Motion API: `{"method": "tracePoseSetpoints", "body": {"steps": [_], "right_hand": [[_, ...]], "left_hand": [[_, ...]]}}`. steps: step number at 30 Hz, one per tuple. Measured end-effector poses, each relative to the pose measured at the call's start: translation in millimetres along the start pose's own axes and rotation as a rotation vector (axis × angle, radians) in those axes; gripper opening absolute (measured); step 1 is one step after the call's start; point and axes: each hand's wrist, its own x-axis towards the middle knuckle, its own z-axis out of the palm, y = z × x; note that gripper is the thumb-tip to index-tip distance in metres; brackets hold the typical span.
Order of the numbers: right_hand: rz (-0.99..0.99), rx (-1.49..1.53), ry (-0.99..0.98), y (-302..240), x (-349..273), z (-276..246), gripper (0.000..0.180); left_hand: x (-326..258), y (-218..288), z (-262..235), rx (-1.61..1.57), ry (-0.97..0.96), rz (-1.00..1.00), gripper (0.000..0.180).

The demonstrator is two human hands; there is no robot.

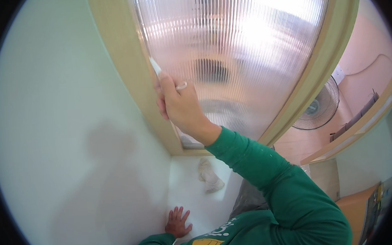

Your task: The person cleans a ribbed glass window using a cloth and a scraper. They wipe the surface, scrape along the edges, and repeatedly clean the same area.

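My right hand (pixel 181 103) is raised and closed round a slim white tool with a tapered tip (pixel 156 67). A small rounded white end shows past my fingers; the exact kind is unclear. Its tip points at the left edge of a ribbed glass pane (pixel 178 43), where the glass meets the pale wooden frame (pixel 119 51). Low down, my left hand (pixel 178 223) rests with fingers spread on a white ledge (pixel 185 180). Beyond it on the same ledge lies a crumpled off-white cloth (pixel 210 177).
A pale wall (pixel 49 108) carrying my shadow rises close on the left. To the right, past the frame, stand a round fan (pixel 317 105) and a curved wooden edge (pixel 355 125). Dark grey fabric (pixel 251 197) shows beside the ledge.
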Motion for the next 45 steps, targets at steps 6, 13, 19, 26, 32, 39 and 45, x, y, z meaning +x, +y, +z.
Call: {"method": "tracePoseSetpoints", "body": {"steps": [6, 13, 19, 26, 32, 39, 45], "right_hand": [[-0.087, 0.069, 0.089, -21.6, 18.9, 27.2, 0.044], [0.175, 0.182, -0.046, -9.7, 1.6, -2.3, 0.038], [0.151, 0.300, -0.164, -51.8, 22.7, -0.6, 0.033], [0.339, 0.259, -0.077, 34.9, -27.1, -17.2, 0.035], [0.370, 0.385, -0.086, 11.2, -16.5, -12.3, 0.035], [0.374, 0.405, -0.093, 5.3, -15.9, -12.3, 0.036], [0.329, 0.432, -0.047, -4.0, -13.3, 2.3, 0.035]], "left_hand": [[1.1, 1.1, -2.5, 0.013, -0.005, 0.012, 0.076], [-1.3, -0.3, -0.7, 0.015, 0.028, 0.020, 0.075], [1.0, 0.7, -3.9, -0.011, -0.048, -0.017, 0.076], [0.1, 1.1, -4.5, 0.010, -0.060, -0.019, 0.077], [2.2, 1.3, -4.1, 0.010, -0.083, -0.031, 0.077], [2.7, 3.0, -3.0, 0.022, -0.051, -0.015, 0.076], [6.4, 3.5, -3.9, 0.009, -0.065, -0.017, 0.077]]}}
